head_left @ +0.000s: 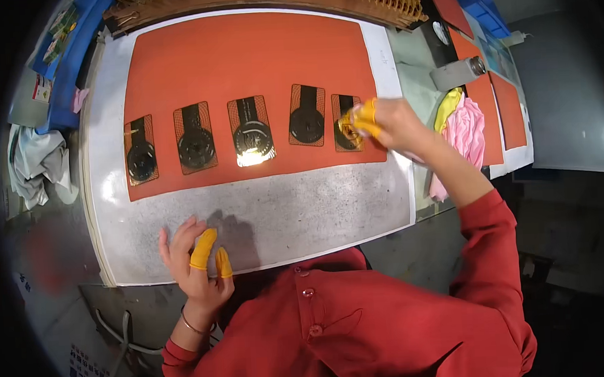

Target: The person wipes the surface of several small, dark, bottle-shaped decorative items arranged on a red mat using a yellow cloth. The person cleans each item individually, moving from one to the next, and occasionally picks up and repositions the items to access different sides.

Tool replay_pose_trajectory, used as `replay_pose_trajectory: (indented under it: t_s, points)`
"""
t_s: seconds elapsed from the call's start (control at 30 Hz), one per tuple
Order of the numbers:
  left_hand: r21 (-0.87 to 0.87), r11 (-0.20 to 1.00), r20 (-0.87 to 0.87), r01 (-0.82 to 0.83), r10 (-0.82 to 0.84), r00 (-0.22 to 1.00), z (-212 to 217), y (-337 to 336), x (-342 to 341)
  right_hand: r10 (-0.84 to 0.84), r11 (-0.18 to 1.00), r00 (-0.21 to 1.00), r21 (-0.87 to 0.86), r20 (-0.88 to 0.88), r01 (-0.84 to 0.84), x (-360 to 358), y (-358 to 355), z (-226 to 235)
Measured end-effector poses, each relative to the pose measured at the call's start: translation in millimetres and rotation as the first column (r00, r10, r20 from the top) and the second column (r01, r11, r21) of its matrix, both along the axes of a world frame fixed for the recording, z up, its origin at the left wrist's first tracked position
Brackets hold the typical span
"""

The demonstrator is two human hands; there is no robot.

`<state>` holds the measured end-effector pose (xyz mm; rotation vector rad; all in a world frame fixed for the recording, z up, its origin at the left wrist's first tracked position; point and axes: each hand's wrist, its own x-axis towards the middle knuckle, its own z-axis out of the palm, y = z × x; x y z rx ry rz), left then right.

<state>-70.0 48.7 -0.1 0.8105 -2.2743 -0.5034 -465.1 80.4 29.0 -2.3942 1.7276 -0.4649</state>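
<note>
Five thin shiny cards, black and copper-gold with a round medallion pattern, stand in a row on an orange sheet [254, 54]. My right hand [387, 122], with yellow finger cots on its fingertips, has its fingers closed at the right edge of the rightmost card [346, 140]. The fingers partly cover that card. To its left are the second card from the right [307, 116], the middle card [251, 130], another card [195, 139] and the leftmost card [141, 152]. My left hand [197, 252] is open, two fingers in yellow cots, over the speckled grey board [317, 211], holding nothing.
A wooden rack [258, 6] with a row of gold-coloured pieces runs along the far edge. Right of the board lie a grey bottle [458, 74], a pink cloth [464, 135] and a yellow cloth [448, 109]. On the left are a grey cloth [40, 161] and a blue bin [71, 78].
</note>
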Motion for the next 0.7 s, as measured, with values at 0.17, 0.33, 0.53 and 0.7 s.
replay_pose_trajectory:
  t_s: [0.17, 0.33, 0.53, 0.7]
  points:
    - [0.023, 0.999, -0.013, 0.03, -0.03, 0.999, 2.0, -4.6, 6.5, -0.053, 0.994, 0.998, 0.093, 0.022, 0.051, 0.0, -25.9, -2.3]
    - [0.009, 1.0, -0.039, 0.004, -0.004, 0.999, -0.4, -0.2, 3.5, 0.105, 0.994, 0.994, 0.035, 0.008, -0.105, 18.2, -11.1, -1.1]
    - [0.071, 0.997, -0.051, 0.033, -0.029, 0.998, 0.8, -5.2, 8.2, -0.006, 0.997, 0.999, 0.074, 0.044, 0.003, 31.1, -0.2, -0.2]
    - [0.061, 0.998, -0.059, 0.018, -0.015, 0.998, 1.1, -0.8, 0.8, 0.045, 0.997, 0.993, 0.065, 0.106, -0.052, 50.8, 66.5, 29.6]
